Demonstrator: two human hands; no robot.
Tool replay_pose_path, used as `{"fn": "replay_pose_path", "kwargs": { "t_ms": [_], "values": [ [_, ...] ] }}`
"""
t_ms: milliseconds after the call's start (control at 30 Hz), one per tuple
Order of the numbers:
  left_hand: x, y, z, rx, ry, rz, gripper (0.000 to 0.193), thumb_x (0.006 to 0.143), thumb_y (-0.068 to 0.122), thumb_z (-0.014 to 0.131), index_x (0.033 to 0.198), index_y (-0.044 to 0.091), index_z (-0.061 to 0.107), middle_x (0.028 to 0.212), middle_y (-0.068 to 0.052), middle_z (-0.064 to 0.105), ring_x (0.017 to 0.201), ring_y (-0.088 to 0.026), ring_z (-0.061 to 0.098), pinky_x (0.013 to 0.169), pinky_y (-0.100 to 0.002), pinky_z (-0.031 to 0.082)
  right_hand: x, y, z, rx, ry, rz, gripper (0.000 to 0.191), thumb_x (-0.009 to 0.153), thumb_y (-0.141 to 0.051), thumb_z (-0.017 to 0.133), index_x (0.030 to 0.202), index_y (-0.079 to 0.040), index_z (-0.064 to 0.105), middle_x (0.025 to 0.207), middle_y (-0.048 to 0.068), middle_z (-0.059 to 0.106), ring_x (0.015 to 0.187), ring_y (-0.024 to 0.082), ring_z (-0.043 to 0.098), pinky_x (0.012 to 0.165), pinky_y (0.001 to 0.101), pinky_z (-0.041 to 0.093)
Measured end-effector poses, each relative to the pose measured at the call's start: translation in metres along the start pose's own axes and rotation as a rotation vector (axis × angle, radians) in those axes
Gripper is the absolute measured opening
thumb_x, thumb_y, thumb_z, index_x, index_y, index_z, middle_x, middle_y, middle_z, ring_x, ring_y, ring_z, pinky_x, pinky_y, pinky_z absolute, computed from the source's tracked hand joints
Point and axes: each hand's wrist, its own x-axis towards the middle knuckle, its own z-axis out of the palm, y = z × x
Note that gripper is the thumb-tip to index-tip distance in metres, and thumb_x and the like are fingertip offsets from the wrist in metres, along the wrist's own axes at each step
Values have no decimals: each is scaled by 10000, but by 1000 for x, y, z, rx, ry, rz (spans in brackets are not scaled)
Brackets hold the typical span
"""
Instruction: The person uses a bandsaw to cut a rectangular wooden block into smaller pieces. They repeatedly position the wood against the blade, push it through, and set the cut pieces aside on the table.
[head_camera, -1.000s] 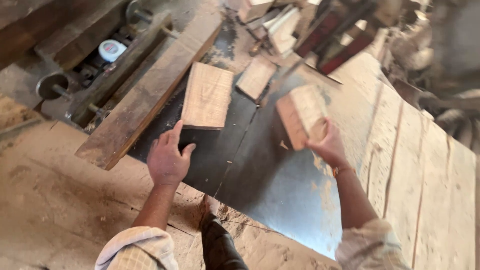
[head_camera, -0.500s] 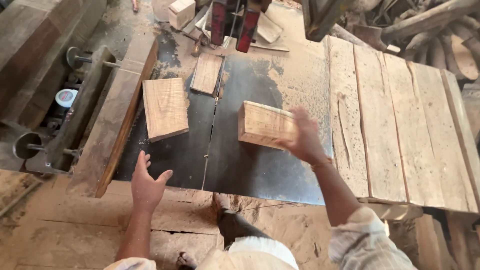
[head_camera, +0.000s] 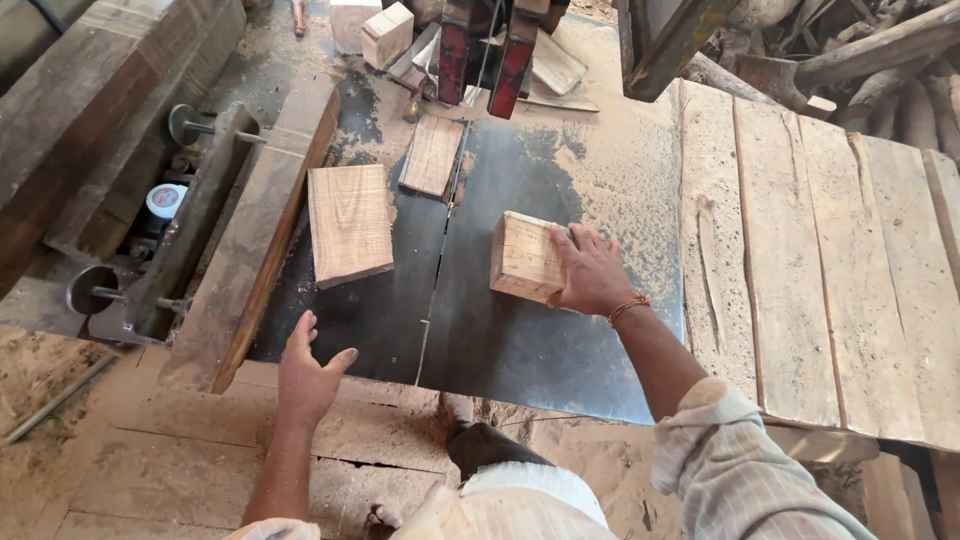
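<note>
Near the middle of the frame, the right hand (head_camera: 590, 270) is gripping a pale square wooden block (head_camera: 525, 257) lying on the dark metal counter (head_camera: 520, 340); lower left, the left hand (head_camera: 305, 370) is hovering open, fingers spread, holding nothing; a flat light-brown wooden board (head_camera: 349, 222) is lying just above it.

You're in a woodworking shop, at a band saw. The dark steel saw table (head_camera: 520, 340) is dusted with sawdust, with the red blade guard (head_camera: 485, 50) at its far edge. Cut wood blocks (head_camera: 349, 222) lie on it, a timber fence (head_camera: 262, 230) runs along its left edge, rough planks (head_camera: 830, 260) along its right, and offcuts (head_camera: 385, 33) lie beyond.
</note>
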Motion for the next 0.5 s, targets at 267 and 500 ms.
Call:
{"fn": "replay_pose_path", "kwargs": {
  "t_ms": [267, 500],
  "values": [
    [-11, -2, 1, 14, 11, -5, 883, 780, 218, 854, 1522, 13, 421, 1508, -218, 487, 1382, -341, 491, 1114, -452, 407, -34, -2, 10, 281, -7, 113, 1181, 554, -484, 867, 1573, -180, 353, 1344, 146, 557, 1240, 334, 538, 1062, 515, 445],
    [-30, -14, 2, -87, 6, -36, 848, 795, 218, 829, 1511, 10, 427, 1519, -228, 466, 1405, -340, 468, 1101, -436, 426, -72, -6, 29, 1915, -225, 511, 607, 837, -367, 662, 1343, -44, 573, 1178, 144, 706, 1041, 308, 719, 842, 554, 603]
  ]
}}
